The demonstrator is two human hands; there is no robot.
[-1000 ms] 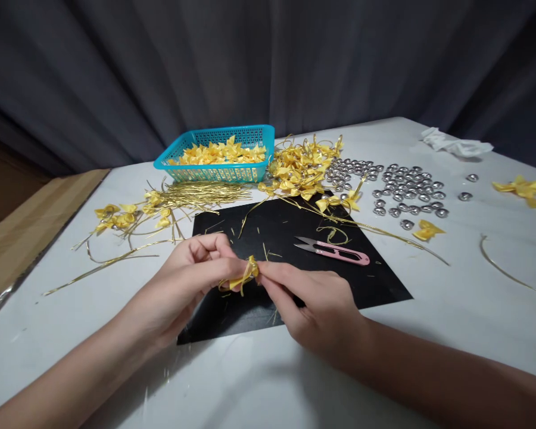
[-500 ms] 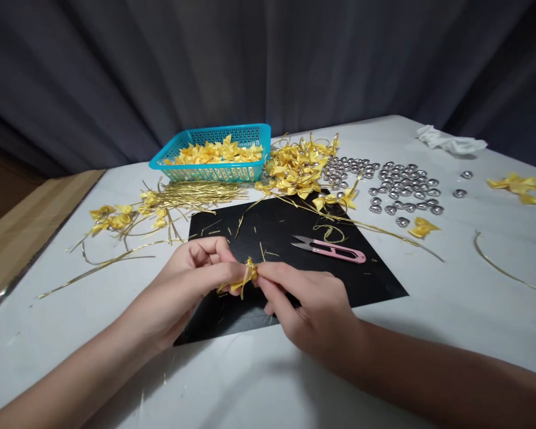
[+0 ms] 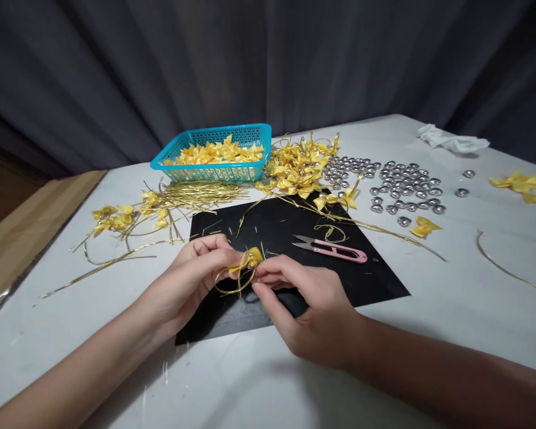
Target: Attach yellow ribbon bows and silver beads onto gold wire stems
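My left hand (image 3: pixel 192 280) and my right hand (image 3: pixel 306 307) meet above the near part of a black mat (image 3: pixel 290 262) on the white table. Between their pinched fingertips sits a small yellow ribbon bow (image 3: pixel 251 258). A thin gold wire (image 3: pixel 230 285) loops down from the bow, below my left fingers. Both hands are closed on the bow and its wire. Pink thread snips (image 3: pixel 335 248) lie on the mat just beyond my right hand.
A blue basket (image 3: pixel 214 173) of yellow bows stands at the back. Beside it lie a bundle of gold wires (image 3: pixel 196 193), a heap of yellow bows (image 3: pixel 301 167) and several silver beads (image 3: pixel 402 190). Loose bows (image 3: pixel 520 186) and a white cloth (image 3: pixel 451 142) lie far right. Cardboard (image 3: pixel 22 232) borders the left.
The bow has turned upward between my fingertips, and the gold wire now forms an open loop hanging below it. My right fingers have curled in closer under the bow.
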